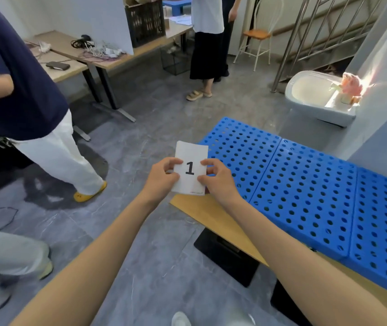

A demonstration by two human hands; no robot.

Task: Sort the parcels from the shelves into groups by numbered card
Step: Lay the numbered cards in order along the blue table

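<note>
Both hands hold a small stack of white cards [190, 169], top card printed with a black "1". Left hand [162, 177] pinches the stack's left edge, thumb on the face, fingers curled behind. Right hand [217, 178] pinches the right edge the same way, thumb and forefinger on the face. A second card edge shows fanned out behind the top one; how many cards are in the stack, cannot tell. The stack is held in the air, upright and tilted slightly, just off the near-left corner of the blue perforated panels [305, 184]. Those panels lie side by side on a wooden tabletop [211, 215], to the right of the cards. Past the far end of the panels is a white basin [314, 97] with a pink plush toy [350, 87] on its rim. Left of the cards, a person in a navy top and white trousers [53, 151] stands on the grey floor. Beyond the cards, another person in a dark skirt [207, 55] stands by a desk with a black crate [145, 22]. No parcels in view.
</note>
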